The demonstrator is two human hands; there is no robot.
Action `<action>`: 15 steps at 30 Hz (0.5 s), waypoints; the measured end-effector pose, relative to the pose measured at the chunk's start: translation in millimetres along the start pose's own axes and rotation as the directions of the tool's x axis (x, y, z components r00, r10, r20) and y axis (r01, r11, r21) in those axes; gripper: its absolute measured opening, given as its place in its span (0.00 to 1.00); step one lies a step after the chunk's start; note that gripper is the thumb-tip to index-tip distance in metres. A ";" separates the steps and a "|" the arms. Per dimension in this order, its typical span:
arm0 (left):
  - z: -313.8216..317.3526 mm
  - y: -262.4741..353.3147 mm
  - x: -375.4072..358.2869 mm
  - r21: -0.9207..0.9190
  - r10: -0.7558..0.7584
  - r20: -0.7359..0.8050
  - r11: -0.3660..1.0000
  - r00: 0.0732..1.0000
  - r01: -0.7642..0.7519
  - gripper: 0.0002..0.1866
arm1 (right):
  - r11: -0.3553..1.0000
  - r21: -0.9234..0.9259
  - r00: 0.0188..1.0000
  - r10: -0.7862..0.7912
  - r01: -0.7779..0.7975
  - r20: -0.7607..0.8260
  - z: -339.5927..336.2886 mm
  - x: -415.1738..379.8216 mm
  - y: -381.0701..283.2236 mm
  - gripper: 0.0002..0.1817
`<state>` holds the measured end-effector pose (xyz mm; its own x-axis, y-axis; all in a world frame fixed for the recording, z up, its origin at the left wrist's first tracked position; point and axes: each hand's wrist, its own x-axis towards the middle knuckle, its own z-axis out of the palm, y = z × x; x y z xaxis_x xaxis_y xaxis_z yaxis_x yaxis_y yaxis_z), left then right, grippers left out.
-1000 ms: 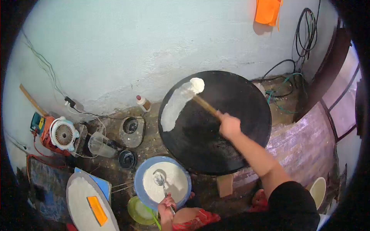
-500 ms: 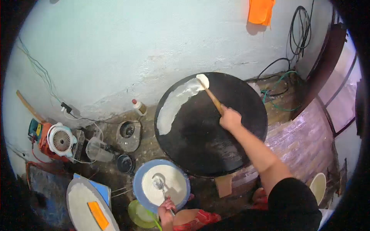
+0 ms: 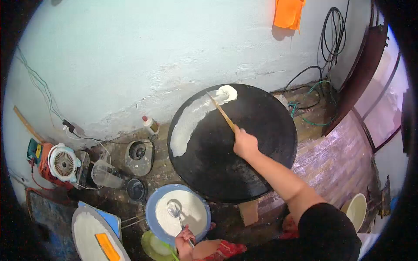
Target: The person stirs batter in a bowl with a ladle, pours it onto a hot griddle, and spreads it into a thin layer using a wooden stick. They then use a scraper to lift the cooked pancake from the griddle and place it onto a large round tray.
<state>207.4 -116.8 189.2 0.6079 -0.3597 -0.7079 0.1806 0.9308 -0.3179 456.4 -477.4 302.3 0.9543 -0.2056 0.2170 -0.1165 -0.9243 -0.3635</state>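
A large round black griddle (image 3: 261, 143) fills the middle of the view. A white band of batter (image 3: 191, 118) curves along its left rim and ends in a thicker blob (image 3: 228, 92) at the top. My right hand (image 3: 245, 143) grips a wooden stick spreader (image 3: 221, 112) whose far end lies in the batter near the blob. Below the griddle stands a blue bowl (image 3: 151, 204) of white batter. My left hand (image 3: 184, 239) holds a metal ladle (image 3: 175, 210) that rests in the bowl.
Left of the griddle lie a small bottle (image 3: 150, 125), a clear jug (image 3: 103, 175), a dark lid (image 3: 136, 189) and an orange-and-white blower (image 3: 56, 163). A floury tray (image 3: 89, 230) sits bottom left. Cables (image 3: 324, 39) hang on the wall at right, below an orange cloth (image 3: 287, 13).
My right hand drew back toward the griddle's middle and swung the spreader's tip leftward off the blob. The batter band grew slightly along the rim. The left hand stayed on the ladle.
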 end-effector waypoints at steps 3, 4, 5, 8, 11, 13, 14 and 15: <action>-6.9 2.8 -1.7 0.007 -0.014 0.071 1.000 0.997 0.013 0.12 | 0.943 -0.319 0.987 0.132 -0.097 0.089 -6.4 42.9 19.0 0.28; -5.9 3.2 -2.9 0.013 -0.001 0.083 1.000 0.997 0.000 0.12 | 0.951 -0.287 0.982 0.153 -0.116 0.111 -19.0 32.4 23.9 0.29; -9.5 9.3 -0.1 0.018 -0.010 0.088 1.000 0.996 0.008 0.12 | 0.956 -0.262 0.978 0.170 -0.133 0.123 -30.6 21.6 26.3 0.30; -18.5 18.7 11.7 0.087 -0.005 0.105 0.996 0.994 -0.004 0.13 | 0.981 -0.166 0.976 0.133 -0.104 0.171 -33.7 -33.8 5.9 0.31; -4.7 8.8 2.1 -0.014 -0.064 0.066 0.998 0.996 0.065 0.14 | 0.994 -0.066 0.967 -0.070 0.088 0.245 -18.7 -40.6 1.3 0.31; -2.3 6.2 -4.4 0.175 0.037 0.036 0.984 0.999 -0.042 0.15 | 0.958 -0.281 0.992 0.081 -0.052 0.094 -11.9 -2.9 31.6 0.30; -1.9 7.7 -8.0 0.181 0.039 0.032 0.983 0.999 -0.044 0.15 | 0.955 -0.275 0.985 0.139 -0.107 0.098 -23.0 2.6 45.8 0.32; 0.1 8.8 -8.3 0.123 0.000 0.022 0.992 1.000 -0.002 0.14 | 0.948 -0.273 0.976 0.196 -0.164 0.094 -35.6 4.9 56.4 0.33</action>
<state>204.0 -105.6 192.3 0.6243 -0.3587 -0.6939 0.2731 0.9325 -0.2363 444.7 -542.0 315.1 0.9346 -0.3514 0.0558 -0.3418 -0.9303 -0.1333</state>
